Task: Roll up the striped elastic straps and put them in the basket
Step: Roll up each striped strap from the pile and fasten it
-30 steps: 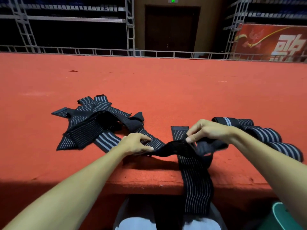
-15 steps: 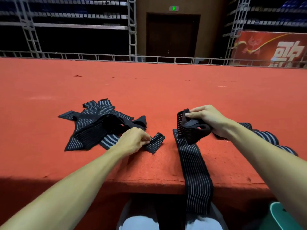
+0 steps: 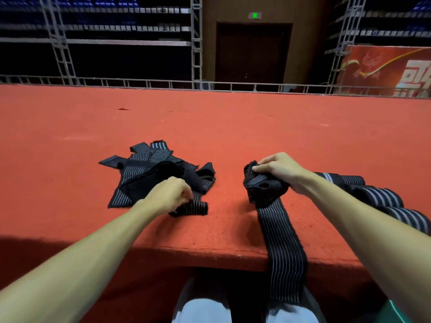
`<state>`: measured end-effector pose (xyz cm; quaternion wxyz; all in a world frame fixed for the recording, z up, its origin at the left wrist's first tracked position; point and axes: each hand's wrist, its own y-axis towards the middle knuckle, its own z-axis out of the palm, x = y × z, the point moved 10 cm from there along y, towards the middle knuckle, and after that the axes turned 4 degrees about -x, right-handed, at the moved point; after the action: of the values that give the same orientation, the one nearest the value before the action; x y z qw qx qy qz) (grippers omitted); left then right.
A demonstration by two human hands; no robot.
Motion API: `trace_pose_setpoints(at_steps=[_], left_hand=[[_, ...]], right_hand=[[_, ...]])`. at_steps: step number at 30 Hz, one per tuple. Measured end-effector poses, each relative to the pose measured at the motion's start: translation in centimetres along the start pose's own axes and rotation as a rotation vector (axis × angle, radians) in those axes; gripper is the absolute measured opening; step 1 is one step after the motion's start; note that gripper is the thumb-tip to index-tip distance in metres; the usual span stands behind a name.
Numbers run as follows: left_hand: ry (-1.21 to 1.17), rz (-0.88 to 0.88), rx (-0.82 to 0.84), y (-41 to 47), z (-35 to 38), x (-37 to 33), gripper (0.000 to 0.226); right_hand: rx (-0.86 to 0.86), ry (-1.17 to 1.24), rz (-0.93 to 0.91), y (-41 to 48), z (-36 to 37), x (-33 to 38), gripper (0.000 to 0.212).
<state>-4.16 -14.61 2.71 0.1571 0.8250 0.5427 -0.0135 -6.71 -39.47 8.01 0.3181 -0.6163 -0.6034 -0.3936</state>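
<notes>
1. Fingers of the right hand (image 3: pixel 282 173) are curling over the bunched far end of one striped strap (image 3: pixel 279 241) and pressing it onto the surface (image 3: pixel 233 127). Its tail is running back over the near edge and hanging toward the person's lap.
2. The left hand (image 3: pixel 170 197) is pinching a loose strap end (image 3: pixel 193 208) that is trailing out of the tangled pile (image 3: pixel 149 173).
3. The wad under the right hand is looking crumpled rather than evenly wound, so rolling on from it is likely giving a lopsided bundle that is springing open once released, the band being elastic.
4. The hanging tail is adding its own pull, and a slack grip is risking the whole strap sliding off the edge.
5. Tugging the pinched end is likely dragging neighbouring straps along, since the pile is overlapping itself.
6. Finished rolled straps (image 3: pixel 382 201) are lying just behind the right forearm, and a sweep of that arm is risking knocking them loose.
7. A teal shape (image 3: pixel 401 315) is showing at the lower right corner. Whether it is the basket, I cannot tell.
8. The surface is looking like a broad red carpeted platform, with a metal railing (image 3: pixel 140 82) running along its far side.
9. Beyond it, steel trusses (image 3: pixel 196 43), a dark door (image 3: pixel 251 52) under a green exit sign (image 3: pixel 255 15) and a red banner (image 3: pixel 384 71) are standing in a dim hall.
</notes>
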Motion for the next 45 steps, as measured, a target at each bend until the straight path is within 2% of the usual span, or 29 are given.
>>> trace_pose_setpoints(at_steps=[2, 4, 7, 11, 13, 15, 18, 20, 24, 29, 33, 37, 40, 44, 45], left_hand=[[0.154, 0.001, 0.141, -0.8, 1.6, 0.5, 0.016], [0.200, 0.092, 0.093, -0.6, 1.2, -1.4, 0.026], [-0.122, 0.130, -0.006, 0.1, -0.5, -4.5, 0.050], [-0.649, 0.130, 0.138, 0.5, -1.2, -7.7, 0.072], [-0.798, 0.140, 0.217, 0.1, -1.5, -9.1, 0.068], [-0.918, 0.145, 0.247, 0.0, -1.8, -10.3, 0.053], [-1.032, 0.130, 0.162, 0.0, -3.5, -11.3, 0.023], [-1.092, 0.122, 0.161, -0.3, -4.6, -12.1, 0.013], [-1.323, 0.126, 0.280, -1.5, -6.6, -14.1, 0.010], [-1.503, 0.134, 0.358, -2.2, -7.5, -15.5, 0.012], [-1.444, 0.000, 0.388, -1.5, -3.2, -14.0, 0.009], [-1.288, -0.157, 0.370, -0.3, 3.3, -11.2, 0.009], [-1.163, -0.237, 0.290, 0.9, 7.0, -9.0, 0.019], [-0.798, -0.225, 0.103, 3.4, 9.1, -6.5, 0.022], [-0.748, -0.223, 0.071, 3.8, 9.4, -6.4, 0.031]], right_hand=[[0.092, -0.116, -0.022, -0.2, 1.5, 0.7, 0.013], [0.134, -0.196, -0.071, -0.5, 2.5, 1.6, 0.020], [0.110, -0.118, -0.125, -0.8, 2.7, 2.9, 0.025], [0.129, 0.141, -0.131, -1.3, 1.8, 4.8, 0.022], [0.142, 0.306, -0.144, -1.8, 0.8, 6.3, 0.019], [0.151, 0.446, -0.163, -2.3, -0.1, 7.8, 0.017], [0.158, 0.608, -0.201, -3.3, -1.1, 9.8, 0.019], [0.154, 0.701, -0.209, -3.9, -1.6, 10.8, 0.024], [0.110, 0.739, -0.229, -3.8, -2.7, 11.6, 0.020], [-0.055, 0.665, -0.159, -1.5, -3.5, 9.2, 0.014], [-0.180, 0.209, -0.230, 0.1, -3.4, 7.1, 0.014], [-0.166, -0.102, -0.206, 2.7, -1.7, 3.2, 0.015], [-0.133, -0.241, -0.152, 4.8, -0.3, 0.0, 0.011], [-0.135, -0.373, -0.154, 7.8, 1.0, -3.1, 0.013], [-0.126, -0.390, -0.148, 8.6, 1.4, -3.9, 0.013]])
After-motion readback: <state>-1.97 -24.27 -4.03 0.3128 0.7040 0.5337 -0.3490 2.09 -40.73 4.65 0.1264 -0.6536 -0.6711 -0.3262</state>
